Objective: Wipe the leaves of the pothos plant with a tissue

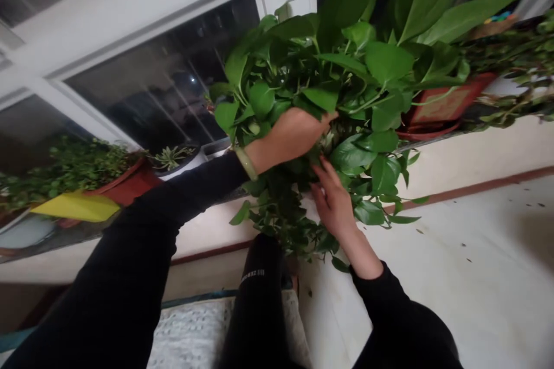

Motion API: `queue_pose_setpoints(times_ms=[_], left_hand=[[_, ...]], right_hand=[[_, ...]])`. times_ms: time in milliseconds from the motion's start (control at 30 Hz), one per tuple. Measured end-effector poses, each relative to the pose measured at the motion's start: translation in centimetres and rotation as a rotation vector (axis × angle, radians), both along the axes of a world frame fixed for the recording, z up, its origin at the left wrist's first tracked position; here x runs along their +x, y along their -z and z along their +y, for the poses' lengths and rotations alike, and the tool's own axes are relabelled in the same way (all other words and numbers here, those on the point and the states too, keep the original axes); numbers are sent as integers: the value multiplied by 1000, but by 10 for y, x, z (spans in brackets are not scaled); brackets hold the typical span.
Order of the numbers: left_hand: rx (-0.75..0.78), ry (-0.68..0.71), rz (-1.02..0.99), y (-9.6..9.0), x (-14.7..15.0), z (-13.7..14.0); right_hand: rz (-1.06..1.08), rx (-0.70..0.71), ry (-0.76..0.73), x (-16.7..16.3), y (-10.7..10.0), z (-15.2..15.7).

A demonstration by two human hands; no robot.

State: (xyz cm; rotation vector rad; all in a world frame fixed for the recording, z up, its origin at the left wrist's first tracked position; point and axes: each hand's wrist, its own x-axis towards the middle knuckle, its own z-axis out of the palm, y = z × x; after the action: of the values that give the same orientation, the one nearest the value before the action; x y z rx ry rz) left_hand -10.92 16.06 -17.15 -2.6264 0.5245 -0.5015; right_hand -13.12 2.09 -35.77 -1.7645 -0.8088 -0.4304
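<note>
A large leafy pothos plant (387, 63) with broad green leaves trails over the windowsill. Wearing a pale bangle (246, 164), my left hand (294, 135) reaches into the middle of its foliage. Leaves and the back of that hand hide most of its fingers, so whether they grip a stem cannot be told. Just below, my right hand (335, 199) is at the hanging vines (296, 207). Its fingers stretch up into the leaves, thumb apart, with no object visible in them; the fingertips are partly lost among the stems.
Along the sill (203, 213) stand a red-brown pot (130, 181), a white pot with a small succulent (173, 158) and a red planter (450, 104). A yellow sheet (78, 206) juts out at left. Behind are window panes (168, 69). My knee (264, 282) is beneath the vines.
</note>
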Motion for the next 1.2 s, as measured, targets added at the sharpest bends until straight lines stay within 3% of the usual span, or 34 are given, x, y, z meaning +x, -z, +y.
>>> queue_pose_setpoints(times_ms=[233, 500, 867, 967, 1067, 1200], left_hand=[[-189, -21, -122, -15, 23, 28], [-125, 58, 39, -9, 20, 19], [-169, 178, 207, -15, 14, 22], [-269, 188, 212, -10, 19, 25], [-459, 193, 185, -8, 25, 23], [-696, 179, 121, -20, 20, 18]], right_hand=[[16, 30, -64, 12, 5, -5], [14, 29, -95, 15, 0, -13], [-2, 24, -106, 22, 2, -21], [-1, 28, -107, 21, 2, -21], [-1, 33, -103, 21, 3, -21], [-10, 37, -97, 23, 7, -21]])
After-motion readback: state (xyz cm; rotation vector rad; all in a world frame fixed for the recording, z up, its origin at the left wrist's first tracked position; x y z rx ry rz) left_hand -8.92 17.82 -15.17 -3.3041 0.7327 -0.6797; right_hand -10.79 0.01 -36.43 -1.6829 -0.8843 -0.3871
